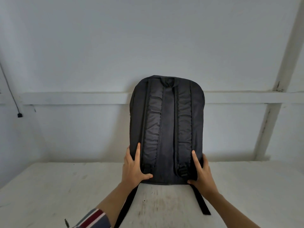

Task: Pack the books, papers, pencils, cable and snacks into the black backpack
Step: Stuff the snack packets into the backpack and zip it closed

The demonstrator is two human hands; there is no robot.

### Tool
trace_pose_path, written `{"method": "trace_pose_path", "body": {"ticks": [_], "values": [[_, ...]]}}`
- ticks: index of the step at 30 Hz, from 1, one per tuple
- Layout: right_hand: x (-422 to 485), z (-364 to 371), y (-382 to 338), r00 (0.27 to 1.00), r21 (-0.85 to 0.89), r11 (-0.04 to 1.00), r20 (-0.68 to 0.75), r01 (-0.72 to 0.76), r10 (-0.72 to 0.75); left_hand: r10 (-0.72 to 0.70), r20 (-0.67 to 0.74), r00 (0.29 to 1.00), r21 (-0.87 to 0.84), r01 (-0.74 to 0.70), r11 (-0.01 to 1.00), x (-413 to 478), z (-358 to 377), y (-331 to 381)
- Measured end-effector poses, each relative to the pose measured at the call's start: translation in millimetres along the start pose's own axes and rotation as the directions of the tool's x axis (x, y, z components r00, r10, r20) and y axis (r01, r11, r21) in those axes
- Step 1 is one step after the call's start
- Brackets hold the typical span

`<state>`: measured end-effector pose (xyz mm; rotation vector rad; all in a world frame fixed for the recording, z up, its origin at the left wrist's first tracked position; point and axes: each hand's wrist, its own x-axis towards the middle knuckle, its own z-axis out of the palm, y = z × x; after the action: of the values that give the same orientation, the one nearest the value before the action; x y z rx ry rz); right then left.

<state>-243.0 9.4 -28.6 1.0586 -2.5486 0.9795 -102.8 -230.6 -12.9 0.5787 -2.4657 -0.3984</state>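
I see the tall black cloth backpack [167, 129] standing up on the white table [49, 186], straps toward me. My left hand [134, 168] and right hand [201, 175] grip its bottom corners, equally near.

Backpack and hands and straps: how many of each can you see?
Black backpack: 1
Padded shoulder straps: 2
Hands holding it, left hand, right hand: 2
White table: 1
Total: 6
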Motion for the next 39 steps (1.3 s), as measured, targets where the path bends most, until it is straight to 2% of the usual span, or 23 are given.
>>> {"method": "trace_pose_path", "body": {"ticks": [6, 9, 11, 12, 15, 16, 18, 20, 22, 26, 30, 33, 37, 39], "values": [[14, 3, 8, 0.999, -0.043, 0.998, -0.010, 0.045, -0.046, -0.028, 0.000, 1.000, 0.028, 0.028, 0.999, 8, 10, 1], [21, -5, 15, 0.994, -0.080, 0.996, 0.106, 0.042, -0.034, -0.010, 0.086, 0.996, -0.023, 0.012, 1.000, 9, 1, -2], [19, -19, 17, 0.983, -0.112, 0.988, 0.164, 0.104, -0.085, 0.014, 0.083, 0.996, -0.111, -0.005, 0.994, 6, -12, -5], [19, -28, 14, 0.985, -0.132, 0.983, 0.132, 0.131, -0.114, -0.015, 0.041, 0.999, -0.172, 0.022, 0.985, 8, -21, -5], [42, -69, -4, 0.977, -0.082, 0.989, -0.170, 0.119, -0.132, -0.177, -0.191, 0.966, -0.418, 0.083, 0.905, 38, -61, 7], [59, -85, -14, 0.962, -0.025, 0.994, -0.250, 0.110, -0.113, -0.207, -0.238, 0.949, -0.469, 0.075, 0.880, 56, -76, 14], [98, -116, -40, 0.940, 0.197, 0.978, -0.341, 0.073, -0.001, -0.197, -0.270, 0.942, -0.519, 0.030, 0.855, 96, -106, 33], [139, -142, -65, 0.944, 0.396, 0.917, -0.316, 0.039, 0.096, -0.128, -0.263, 0.956, -0.506, -0.023, 0.862, 137, -130, 51], [170, -162, -86, 0.968, 0.393, 0.919, -0.237, 0.022, 0.078, -0.035, -0.220, 0.975, -0.442, -0.068, 0.894, 167, -150, 68], [211, -180, -105, 0.998, 0.405, 0.914, -0.041, -0.017, 0.037, 0.044, 0.044, 0.998, -0.472, -0.018, 0.881, 202, -174, 89], [231, -189, -109, 0.999, 0.361, 0.932, -0.039, 0.030, -0.017, 0.141, 0.065, 0.988, -0.499, -0.090, 0.862, 212, -185, 92], [234, -192, -111, 0.997, 0.423, 0.903, -0.018, 0.074, -0.073, 0.178, 0.093, 0.980, -0.493, -0.110, 0.863, 217, -190, 92], [236, -198, -114, 0.997, 0.457, 0.887, -0.001, 0.065, -0.072, 0.128, 0.180, 0.975, -0.466, -0.030, 0.884, 221, -194, 94], [236, -197, -116, 0.999, 0.512, 0.857, -0.006, 0.048, -0.053, 0.083, 0.220, 0.972, -0.523, 0.046, 0.851, 222, -194, 97]]}}
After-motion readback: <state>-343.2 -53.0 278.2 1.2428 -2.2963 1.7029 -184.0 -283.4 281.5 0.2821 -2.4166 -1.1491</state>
